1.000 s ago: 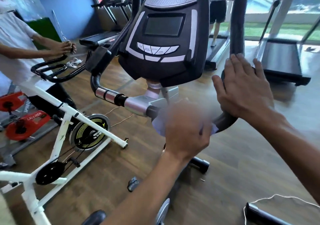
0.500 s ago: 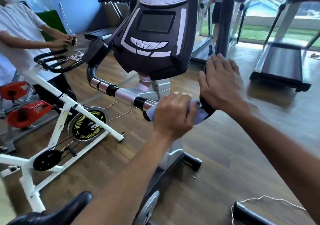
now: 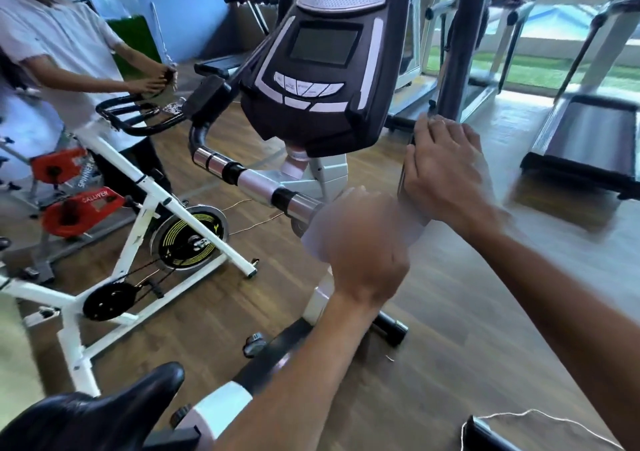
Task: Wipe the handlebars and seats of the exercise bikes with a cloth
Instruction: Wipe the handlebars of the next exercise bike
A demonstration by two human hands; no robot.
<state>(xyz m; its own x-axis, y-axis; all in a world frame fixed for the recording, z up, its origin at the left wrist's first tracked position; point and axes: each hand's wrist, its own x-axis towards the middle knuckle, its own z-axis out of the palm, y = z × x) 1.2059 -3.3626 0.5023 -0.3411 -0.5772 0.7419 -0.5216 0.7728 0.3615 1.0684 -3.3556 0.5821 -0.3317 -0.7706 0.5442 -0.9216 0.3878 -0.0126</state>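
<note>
My left hand (image 3: 363,249) is blurred with motion and grips a pale cloth (image 3: 317,230) wrapped round the lower bar of the exercise bike's handlebar (image 3: 242,180), just right of its chrome section. My right hand (image 3: 446,170) lies over the right end of the handlebar with its fingers fairly straight, hiding that grip. The bike's black console (image 3: 322,69) stands above both hands. Its black seat (image 3: 90,412) shows at the bottom left.
A white spin bike (image 3: 145,215) stands to the left, and a person in a white shirt (image 3: 59,48) wipes its black handlebar. Treadmills (image 3: 588,131) line the windows at the back and right. A white cord (image 3: 519,416) lies on the wooden floor.
The view has dropped back, bringing the seat into sight. My left hand has slid with the cloth along the lower bar. My right hand stays on the right grip.
</note>
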